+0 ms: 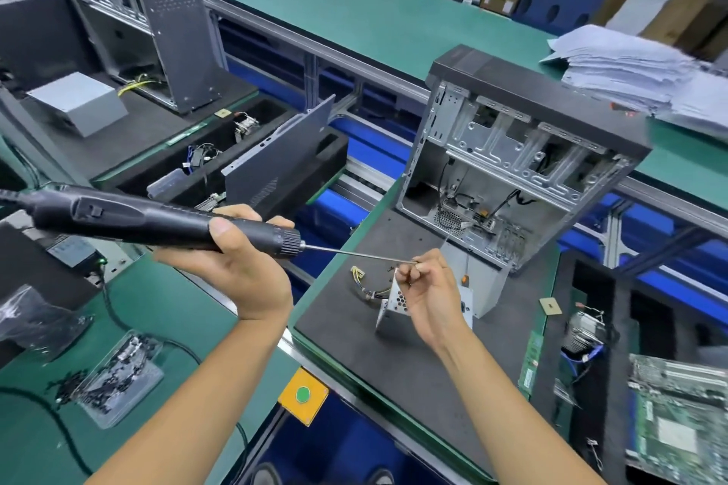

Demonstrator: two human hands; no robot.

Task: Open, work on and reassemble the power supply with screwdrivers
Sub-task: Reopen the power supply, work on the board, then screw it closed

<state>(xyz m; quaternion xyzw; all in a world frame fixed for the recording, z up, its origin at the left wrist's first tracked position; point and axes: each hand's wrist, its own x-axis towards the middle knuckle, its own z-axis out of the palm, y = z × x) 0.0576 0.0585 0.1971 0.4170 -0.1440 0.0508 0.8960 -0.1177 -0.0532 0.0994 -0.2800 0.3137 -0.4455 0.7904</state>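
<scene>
Left grip: left hand (236,264) wraps its fingers and thumb round the front barrel of the black electric screwdriver (157,219), held nearly level above the bench.
Right grip: right hand (431,293) has thumb and fingertips pressed together, pinching at the tip of the bit (358,253); whether a screw lies between them cannot be told.
Bit: thin steel shaft running from the tool's collar rightward to the right fingertips.
Power supply: grey perforated metal box (390,305) resting on the dark foam mat (433,366), directly beneath the right hand, with its bundle of coloured wires (360,280) just to the left.
Computer case: open chassis (508,177) standing upright on the same mat, behind the power supply.
Screw tray: clear tray of dark screws (118,378) on the green bench (169,311), lower left.
</scene>
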